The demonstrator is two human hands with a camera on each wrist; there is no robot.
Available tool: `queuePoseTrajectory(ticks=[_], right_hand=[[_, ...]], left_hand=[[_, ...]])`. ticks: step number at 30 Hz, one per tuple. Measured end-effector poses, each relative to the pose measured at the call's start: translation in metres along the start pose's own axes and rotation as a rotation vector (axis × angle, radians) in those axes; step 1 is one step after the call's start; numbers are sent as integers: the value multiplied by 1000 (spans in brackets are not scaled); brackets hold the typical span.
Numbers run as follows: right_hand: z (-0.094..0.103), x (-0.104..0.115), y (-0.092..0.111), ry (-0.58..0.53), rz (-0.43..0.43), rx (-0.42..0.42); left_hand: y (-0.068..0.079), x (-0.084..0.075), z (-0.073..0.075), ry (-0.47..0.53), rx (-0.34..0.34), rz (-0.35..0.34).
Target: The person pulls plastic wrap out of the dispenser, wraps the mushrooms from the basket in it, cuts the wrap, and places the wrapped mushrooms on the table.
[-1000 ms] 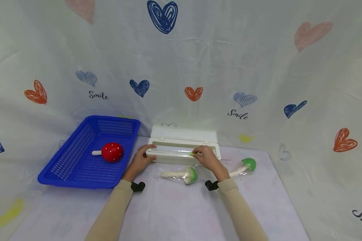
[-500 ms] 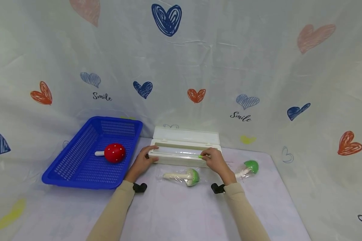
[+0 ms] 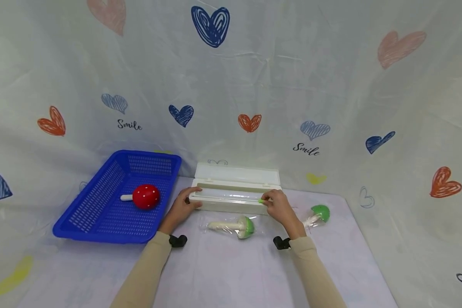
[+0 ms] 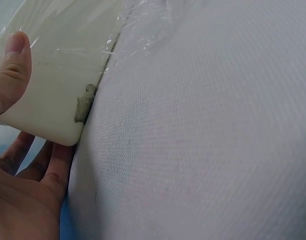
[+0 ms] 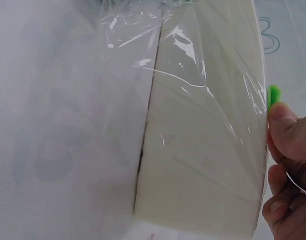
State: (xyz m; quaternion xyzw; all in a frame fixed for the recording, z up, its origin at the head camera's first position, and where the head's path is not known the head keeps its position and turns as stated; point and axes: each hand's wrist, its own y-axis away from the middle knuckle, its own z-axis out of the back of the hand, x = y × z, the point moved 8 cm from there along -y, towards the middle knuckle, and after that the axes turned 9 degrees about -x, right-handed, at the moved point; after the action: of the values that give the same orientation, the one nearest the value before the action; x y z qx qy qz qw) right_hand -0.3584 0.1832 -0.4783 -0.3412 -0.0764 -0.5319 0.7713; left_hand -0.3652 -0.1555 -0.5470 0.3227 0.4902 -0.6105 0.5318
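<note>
Green tab [image 5: 273, 95] in its pinch, the right hand [image 3: 281, 208] is resting at the edge of the box [image 3: 231, 207]; the left hand [image 3: 180, 210] is gripping one end. Between them I'm seeing film [image 5: 193, 75] over the front. One mushroom [image 3: 241, 226] is lying between the wrists, another mushroom [image 3: 320, 213] right of them; a basket [image 3: 111, 220] is standing to their left.
</note>
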Motion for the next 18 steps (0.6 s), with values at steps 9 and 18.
queuePoseTrajectory(ticks=[9, 18], right_hand=[[12, -4, 8, 129, 29, -105], [26, -33, 17, -41, -135, -101]], left_hand=[[0, -1, -5, -1, 7, 13], [1, -2, -2, -7, -1, 24]])
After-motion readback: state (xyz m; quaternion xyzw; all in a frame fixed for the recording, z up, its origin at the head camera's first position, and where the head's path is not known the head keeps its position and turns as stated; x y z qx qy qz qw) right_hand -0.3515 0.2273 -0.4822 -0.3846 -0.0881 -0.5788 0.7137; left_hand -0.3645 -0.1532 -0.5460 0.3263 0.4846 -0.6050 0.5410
